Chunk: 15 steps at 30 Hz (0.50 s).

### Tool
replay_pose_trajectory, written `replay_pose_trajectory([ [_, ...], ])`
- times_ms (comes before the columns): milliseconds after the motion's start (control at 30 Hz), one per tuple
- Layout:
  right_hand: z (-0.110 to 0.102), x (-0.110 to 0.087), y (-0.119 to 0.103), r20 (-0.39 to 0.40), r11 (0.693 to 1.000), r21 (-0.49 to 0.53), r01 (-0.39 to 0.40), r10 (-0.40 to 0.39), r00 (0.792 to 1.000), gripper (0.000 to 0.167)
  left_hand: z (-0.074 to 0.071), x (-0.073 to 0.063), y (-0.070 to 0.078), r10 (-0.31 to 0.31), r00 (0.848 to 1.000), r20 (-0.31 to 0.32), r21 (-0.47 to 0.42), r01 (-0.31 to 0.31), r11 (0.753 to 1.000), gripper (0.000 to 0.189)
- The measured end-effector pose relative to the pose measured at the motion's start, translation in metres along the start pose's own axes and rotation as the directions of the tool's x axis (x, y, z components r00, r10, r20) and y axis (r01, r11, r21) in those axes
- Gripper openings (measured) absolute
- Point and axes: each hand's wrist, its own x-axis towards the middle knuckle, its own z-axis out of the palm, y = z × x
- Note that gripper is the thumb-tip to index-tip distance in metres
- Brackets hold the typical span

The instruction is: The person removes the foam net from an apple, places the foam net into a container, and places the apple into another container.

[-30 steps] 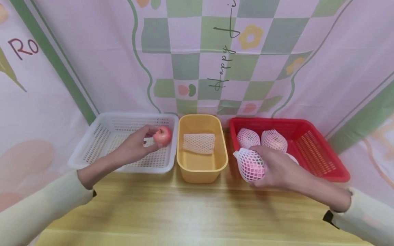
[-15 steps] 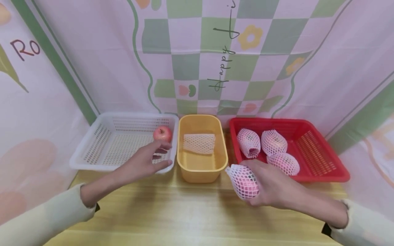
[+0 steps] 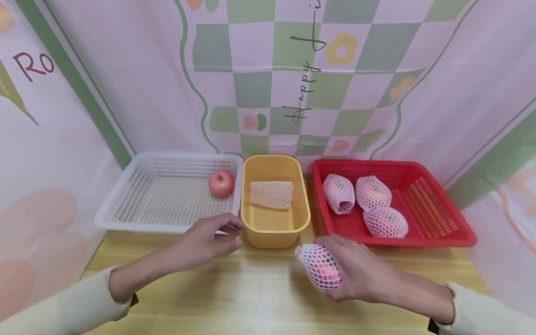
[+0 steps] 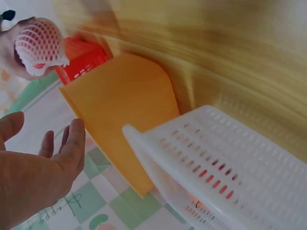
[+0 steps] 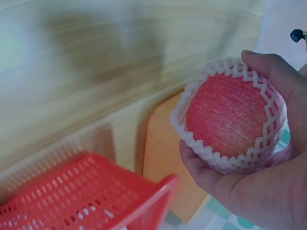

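My right hand (image 3: 362, 272) grips an apple (image 5: 228, 115) in a white foam net (image 3: 320, 267), above the table in front of the red basket. The net's open end bares the apple's red skin in the right wrist view. My left hand (image 3: 205, 244) holds nothing; its fingers are loosely bent near the front of the yellow bin (image 3: 275, 239). A bare red apple (image 3: 221, 184) sits in the right part of the white basket (image 3: 125, 228). Inside the yellow bin lies a foam net (image 3: 271, 194) with no fruit in it.
The red basket (image 3: 439, 237) at the right holds three netted apples, one of them a netted apple (image 3: 385, 222) near its front wall. The three containers stand in a row on the wooden table (image 3: 259, 298), against a patterned curtain (image 3: 293, 83).
My left hand has let go of the bare apple in the white basket and drawn back toward me. The right hand has brought its netted apple out from the red basket, nearer and leftward.
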Motion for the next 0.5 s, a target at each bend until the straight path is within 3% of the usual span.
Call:
replay_pose_trajectory([
  [500, 0.027, 0.011, -0.007, 0.037, 0.995, 0.086, 0.052, -0.055, 0.998, 0.088, 0.023, -0.003, -0.015, 0.019, 0.998, 0.055, -0.076, -0.015, 0.997, 0.027],
])
